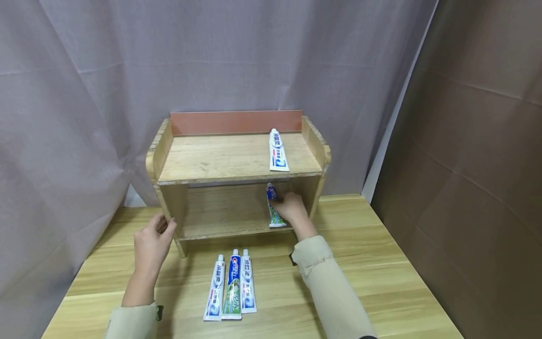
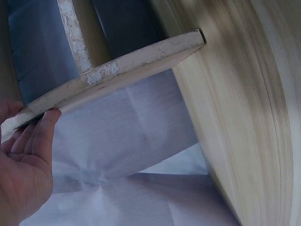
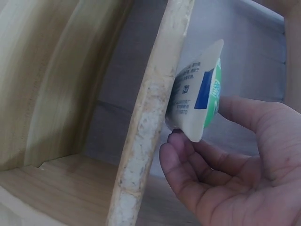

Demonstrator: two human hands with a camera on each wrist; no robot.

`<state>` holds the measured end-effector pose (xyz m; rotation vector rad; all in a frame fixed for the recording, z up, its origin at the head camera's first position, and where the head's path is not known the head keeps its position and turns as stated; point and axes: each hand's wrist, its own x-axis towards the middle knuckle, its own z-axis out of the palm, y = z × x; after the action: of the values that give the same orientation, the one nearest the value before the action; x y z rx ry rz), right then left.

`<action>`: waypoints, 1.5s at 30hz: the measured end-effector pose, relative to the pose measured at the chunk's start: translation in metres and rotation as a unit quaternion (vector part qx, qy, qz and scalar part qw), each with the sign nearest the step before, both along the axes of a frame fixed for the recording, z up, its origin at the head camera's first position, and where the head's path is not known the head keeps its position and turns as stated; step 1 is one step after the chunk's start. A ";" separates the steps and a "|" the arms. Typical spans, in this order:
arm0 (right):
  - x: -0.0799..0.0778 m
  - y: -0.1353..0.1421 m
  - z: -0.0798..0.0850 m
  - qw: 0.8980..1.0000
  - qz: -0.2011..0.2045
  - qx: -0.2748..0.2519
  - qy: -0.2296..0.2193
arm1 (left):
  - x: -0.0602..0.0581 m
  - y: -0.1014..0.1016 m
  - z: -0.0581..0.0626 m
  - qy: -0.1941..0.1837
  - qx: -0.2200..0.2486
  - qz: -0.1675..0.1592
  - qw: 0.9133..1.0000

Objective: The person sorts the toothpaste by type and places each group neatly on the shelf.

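Note:
My right hand (image 1: 290, 207) reaches into the lower level of a small wooden shelf (image 1: 228, 234) and holds a blue and green toothpaste tube (image 1: 277, 220) by its sides. The flat crimped end of that tube (image 3: 200, 99) faces outward beside the shelf board's front edge (image 3: 148, 103) in the right wrist view. With thumb and fingers on either side, my left hand (image 1: 151, 242) grips the front edge of the shelf's left side panel (image 2: 141, 56). On the upper level, near the right side, lies a white and blue toothpaste tube (image 1: 278, 153).
Before the shelf, on the wooden table (image 1: 372, 282), a white tube (image 1: 215, 292), a blue-green tube (image 1: 232, 287) and another white tube (image 1: 248, 285) lie side by side, caps toward the shelf. A grey curtain (image 1: 237, 56) hangs behind; a brown one (image 1: 470, 165) stands right.

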<state>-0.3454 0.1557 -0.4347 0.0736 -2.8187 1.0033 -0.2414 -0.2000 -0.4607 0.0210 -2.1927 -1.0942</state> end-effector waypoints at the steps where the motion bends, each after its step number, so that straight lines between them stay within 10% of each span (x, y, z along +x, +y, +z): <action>1: 0.001 0.000 0.000 1.000 0.000 0.002 0.002 | 0.000 0.000 0.000 0.000 0.001 -0.001 1.000; 28: 0.030 0.006 0.000 0.995 0.002 -0.048 0.083 | -0.001 0.000 0.001 0.005 -0.001 -0.004 1.000; 45: 0.080 0.000 -0.012 0.983 0.024 -0.139 0.116 | 0.000 0.000 0.000 -0.005 -0.002 0.004 1.000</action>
<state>-0.2658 0.1557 -0.4471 0.2121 -2.4543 1.2974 -0.2412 -0.2003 -0.4608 0.0330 -2.2020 -1.0864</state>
